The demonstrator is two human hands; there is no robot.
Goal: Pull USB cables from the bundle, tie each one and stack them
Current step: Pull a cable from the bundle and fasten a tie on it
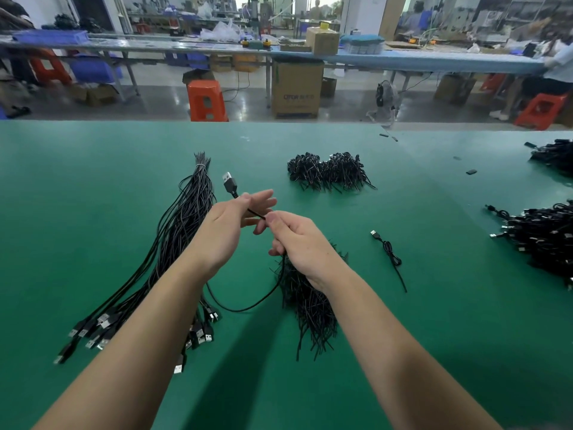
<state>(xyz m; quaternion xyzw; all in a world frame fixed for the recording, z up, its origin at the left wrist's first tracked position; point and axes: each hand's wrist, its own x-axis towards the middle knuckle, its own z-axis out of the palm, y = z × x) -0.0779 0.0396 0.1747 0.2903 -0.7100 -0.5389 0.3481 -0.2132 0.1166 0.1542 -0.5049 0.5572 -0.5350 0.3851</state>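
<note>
Pinching one thin black USB cable [257, 301] above the green table [93, 187], both hands grasp it — left hand [231, 225] near its silver plug, right hand [297, 240] further along — slack looping toward the bundle [173, 243].

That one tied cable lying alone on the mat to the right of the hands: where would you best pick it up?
Probably at the knotted coil in the middle of the tied cable, pinched from above. It lies flat on the green mat; the coil is its bulkiest part, while plug and tail are thin loose ends.

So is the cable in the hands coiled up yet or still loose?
Still loose. The cable hangs in one open loop from the right hand down to the table; the left hand holds its plug end.
</note>
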